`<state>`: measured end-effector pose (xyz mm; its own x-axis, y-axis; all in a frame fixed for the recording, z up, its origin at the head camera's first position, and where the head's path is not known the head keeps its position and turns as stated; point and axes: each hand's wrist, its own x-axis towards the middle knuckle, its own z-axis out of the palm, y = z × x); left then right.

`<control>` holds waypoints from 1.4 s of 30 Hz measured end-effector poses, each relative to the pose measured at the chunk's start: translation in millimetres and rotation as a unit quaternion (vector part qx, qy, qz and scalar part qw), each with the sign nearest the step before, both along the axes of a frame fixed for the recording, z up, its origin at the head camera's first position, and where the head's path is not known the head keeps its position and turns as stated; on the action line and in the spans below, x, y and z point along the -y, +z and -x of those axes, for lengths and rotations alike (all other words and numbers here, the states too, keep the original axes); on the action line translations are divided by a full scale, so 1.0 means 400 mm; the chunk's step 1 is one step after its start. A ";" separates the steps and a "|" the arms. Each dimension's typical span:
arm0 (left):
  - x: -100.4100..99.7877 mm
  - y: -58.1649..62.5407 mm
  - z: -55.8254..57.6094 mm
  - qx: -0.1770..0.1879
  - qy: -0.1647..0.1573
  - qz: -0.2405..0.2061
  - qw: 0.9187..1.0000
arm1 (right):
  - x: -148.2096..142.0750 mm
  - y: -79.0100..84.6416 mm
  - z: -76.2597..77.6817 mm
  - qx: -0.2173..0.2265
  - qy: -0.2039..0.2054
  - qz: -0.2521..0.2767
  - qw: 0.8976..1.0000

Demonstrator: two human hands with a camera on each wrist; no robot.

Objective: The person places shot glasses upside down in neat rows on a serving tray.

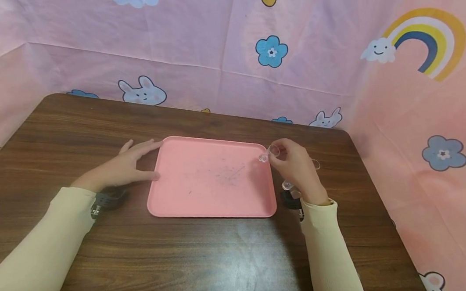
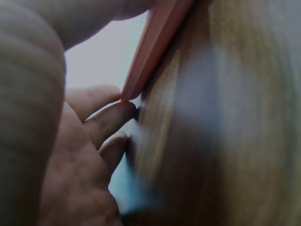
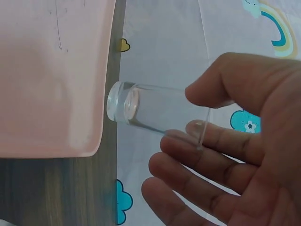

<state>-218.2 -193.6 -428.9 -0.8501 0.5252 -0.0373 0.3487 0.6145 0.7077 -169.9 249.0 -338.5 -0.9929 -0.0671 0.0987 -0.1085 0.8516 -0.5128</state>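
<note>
My right hand pinches a small clear shot glass near its rim, between thumb and fingers. The glass is over the right edge of the pink tray, tilted with its thick base toward the tray. In the right wrist view the shot glass has nothing visible inside it. My left hand is at the tray's left side, thumb and fingers spread apart. Seen from the left wrist, its fingertips touch the tray's edge.
More clear glassware stands on the table just right of the tray, partly hidden behind my right hand and wrist. Dark scratch-like marks show on the tray's surface. The brown wooden table meets a patterned pink cloth at the back and right.
</note>
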 end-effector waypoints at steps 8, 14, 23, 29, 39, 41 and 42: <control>0.000 0.003 -0.004 -0.004 -0.001 -0.001 1.000 | 0.016 -0.010 0.001 0.001 0.019 0.022 1.000; -0.001 0.004 -0.003 -0.003 0.002 -0.003 1.000 | 0.033 -0.013 -0.002 0.019 0.036 0.038 0.998; 0.001 0.001 0.001 -0.008 0.001 -0.003 1.000 | 0.045 -0.029 -0.001 -0.003 0.062 0.046 0.997; 0.000 0.003 0.000 -0.012 0.001 0.003 1.000 | 0.052 -0.037 0.002 -0.011 0.084 0.040 0.996; -0.003 0.004 -0.001 -0.009 0.004 0.005 1.000 | 0.056 -0.038 0.002 0.051 0.082 0.000 0.995; -0.004 0.003 -0.001 -0.010 0.004 0.004 1.000 | 0.055 -0.039 0.001 0.058 0.072 0.001 0.996; -0.004 0.003 -0.001 -0.009 0.004 0.005 1.000 | 0.055 -0.039 0.000 0.059 0.066 0.005 0.996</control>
